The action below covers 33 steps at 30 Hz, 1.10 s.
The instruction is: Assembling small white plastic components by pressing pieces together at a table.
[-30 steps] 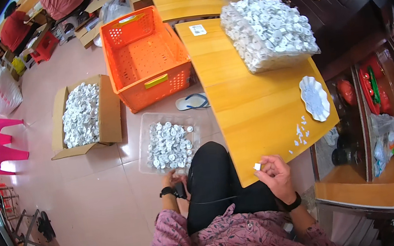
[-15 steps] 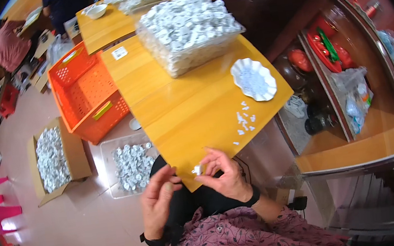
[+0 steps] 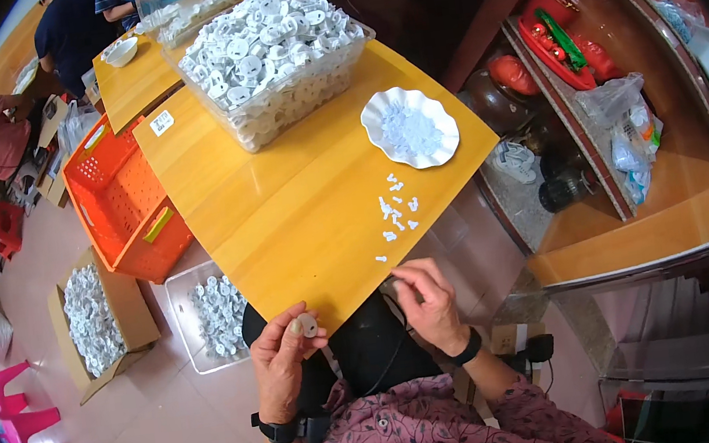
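Note:
Between the thumb and fingers of my left hand [image 3: 278,355], at the table's near corner, is a small round white plastic disc [image 3: 309,324] with a dark mark on it. My right hand [image 3: 431,305] is at the table's right front edge, fingers bent and thumb apart, with nothing seen in it. Just beyond its fingertips lies a single small white plastic peg [image 3: 381,259]. Several more little white pegs [image 3: 392,210] are scattered farther up the table. Beyond them stands a white scalloped dish [image 3: 373,122] holding small translucent pieces.
On the yellow wooden table [image 3: 241,235] stands a clear bin [image 3: 296,105] heaped with white round parts. To the left are an orange crate [image 3: 134,262], a cardboard box [image 3: 138,314] and a clear tub [image 3: 199,360] of similar parts. Shelves [image 3: 623,246] stand at the right. Other people sit far left.
My right hand has moved right, away from the left, and no longer holds the white piece. A white disc now shows in my left hand. The view has shifted slightly.

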Available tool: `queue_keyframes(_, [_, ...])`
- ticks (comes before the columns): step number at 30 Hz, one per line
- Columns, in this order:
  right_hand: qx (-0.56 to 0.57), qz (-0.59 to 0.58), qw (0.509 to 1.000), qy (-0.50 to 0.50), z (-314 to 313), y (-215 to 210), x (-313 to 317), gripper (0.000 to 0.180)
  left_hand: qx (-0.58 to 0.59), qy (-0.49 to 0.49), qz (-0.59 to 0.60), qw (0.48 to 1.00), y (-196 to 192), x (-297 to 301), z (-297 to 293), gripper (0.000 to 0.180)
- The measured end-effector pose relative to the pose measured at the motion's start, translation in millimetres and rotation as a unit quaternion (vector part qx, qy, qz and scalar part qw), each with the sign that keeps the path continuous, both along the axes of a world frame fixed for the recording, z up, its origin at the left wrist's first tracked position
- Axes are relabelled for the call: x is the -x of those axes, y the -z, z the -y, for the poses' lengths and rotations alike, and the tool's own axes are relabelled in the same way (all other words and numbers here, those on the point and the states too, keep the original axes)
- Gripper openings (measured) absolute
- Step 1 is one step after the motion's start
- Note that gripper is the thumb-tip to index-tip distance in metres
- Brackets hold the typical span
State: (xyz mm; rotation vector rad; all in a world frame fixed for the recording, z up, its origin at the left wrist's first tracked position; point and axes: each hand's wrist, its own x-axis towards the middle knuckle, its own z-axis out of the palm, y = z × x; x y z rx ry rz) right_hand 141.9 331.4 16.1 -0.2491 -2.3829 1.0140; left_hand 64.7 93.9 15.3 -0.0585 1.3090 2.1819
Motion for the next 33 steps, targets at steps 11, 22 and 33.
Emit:
queue_keyframes(11, [-0.202,0.054,0.976,-0.052,-25,1,24,0.035,-0.100,0.015,0.060,0.993,4,29,-18,0.033])
queue_keyframes(22, [-0.237,0.066,0.959,-0.141,-36,-5,21,0.032,-0.252,-0.017,0.113,0.961,1,28,-29,0.039])
queue_keyframes(33, [-0.207,-0.042,0.967,-0.143,-41,18,15,0.017,-0.312,-0.029,0.086,0.946,-23,-25,-24,0.043])
